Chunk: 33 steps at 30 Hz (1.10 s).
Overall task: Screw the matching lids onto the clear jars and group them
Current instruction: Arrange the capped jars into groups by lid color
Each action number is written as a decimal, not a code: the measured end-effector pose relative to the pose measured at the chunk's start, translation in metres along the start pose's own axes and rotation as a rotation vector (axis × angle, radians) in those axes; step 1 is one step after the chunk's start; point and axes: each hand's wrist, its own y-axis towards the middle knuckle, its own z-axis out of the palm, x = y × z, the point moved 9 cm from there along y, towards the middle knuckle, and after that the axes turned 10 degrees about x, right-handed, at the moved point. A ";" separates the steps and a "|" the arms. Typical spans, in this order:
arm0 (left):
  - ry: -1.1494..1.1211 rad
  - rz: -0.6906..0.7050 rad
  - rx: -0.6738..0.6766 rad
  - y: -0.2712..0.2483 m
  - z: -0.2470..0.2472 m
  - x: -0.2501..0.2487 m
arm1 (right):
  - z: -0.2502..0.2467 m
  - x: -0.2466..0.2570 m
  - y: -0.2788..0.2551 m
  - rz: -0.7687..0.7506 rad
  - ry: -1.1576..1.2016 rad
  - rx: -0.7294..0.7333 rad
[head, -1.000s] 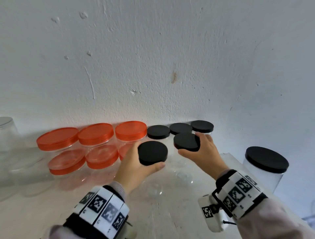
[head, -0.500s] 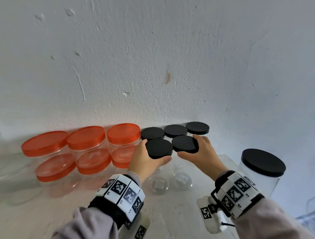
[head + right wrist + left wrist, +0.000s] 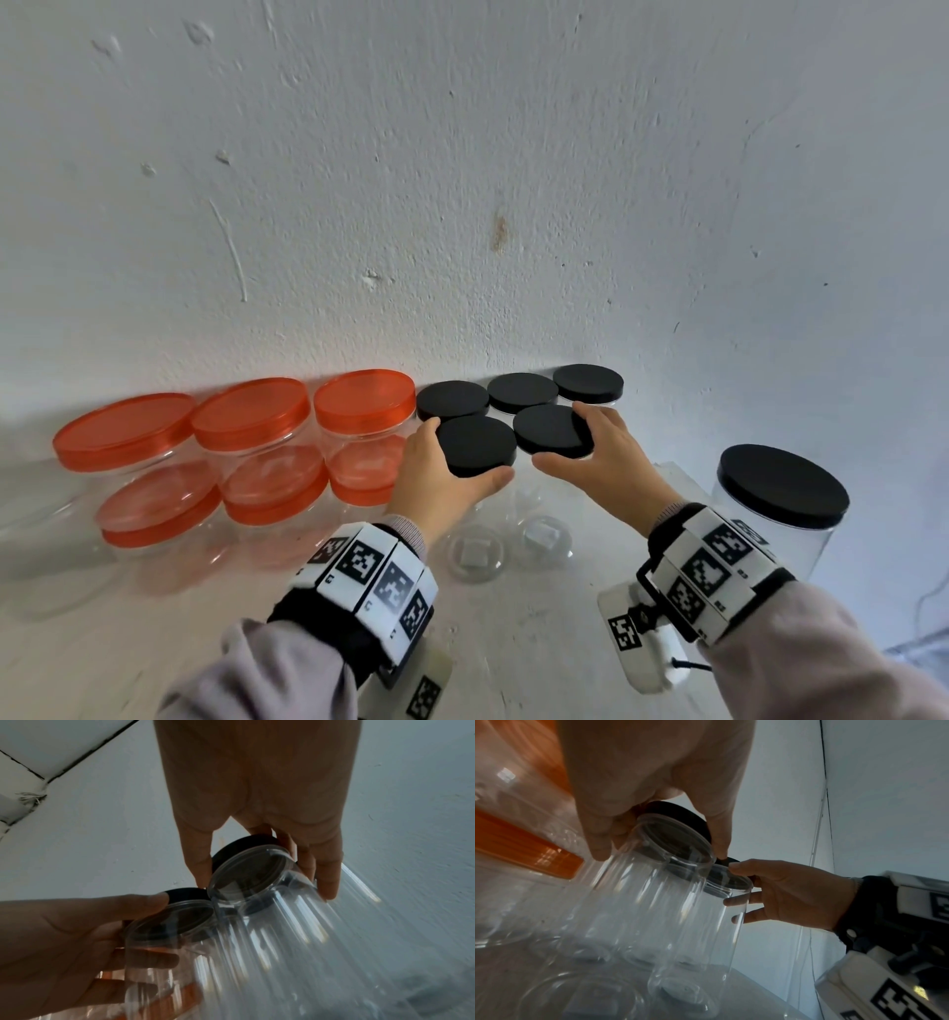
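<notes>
Two clear jars with black lids stand side by side in front of a back row of three black-lidded jars [image 3: 522,391]. My left hand [image 3: 441,475] grips the left jar's black lid [image 3: 476,445], thumb in front and fingers behind. My right hand [image 3: 598,457] grips the right jar's black lid [image 3: 550,429] the same way. In the left wrist view my left hand's fingers [image 3: 598,845] curl round the lidded jar [image 3: 659,882]. The right wrist view shows the right jar [image 3: 257,882] held at its lid.
Several orange-lidded clear jars [image 3: 251,411] are stacked in two layers at the left against the white wall. A larger clear jar with a black lid [image 3: 783,485] stands at the right near the table edge [image 3: 683,473]. An unlidded clear jar edge shows far left.
Both hands have carried their black-lidded jars back toward the wall and closer together, beside the orange jars and in front of the black row.
</notes>
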 end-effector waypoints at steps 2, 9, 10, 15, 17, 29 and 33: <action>-0.008 0.000 -0.005 0.000 0.001 0.000 | -0.001 0.000 0.000 0.010 -0.011 0.009; -0.003 -0.013 -0.001 -0.001 0.003 0.003 | -0.003 0.012 -0.012 0.033 -0.091 0.109; -0.002 -0.011 0.002 -0.001 0.003 0.003 | -0.009 0.017 -0.017 0.019 -0.127 0.093; -0.016 -0.004 0.034 -0.002 0.005 0.005 | -0.064 0.030 -0.056 -0.018 -0.297 -0.095; -0.017 0.003 0.042 -0.003 0.005 0.005 | -0.090 0.016 -0.071 0.077 -0.369 -0.147; -0.003 -0.004 0.052 -0.004 0.006 0.002 | -0.120 -0.055 -0.078 0.395 -0.320 -0.114; 0.003 -0.013 0.068 -0.004 0.007 0.002 | -0.104 -0.043 -0.040 0.287 -0.282 -0.102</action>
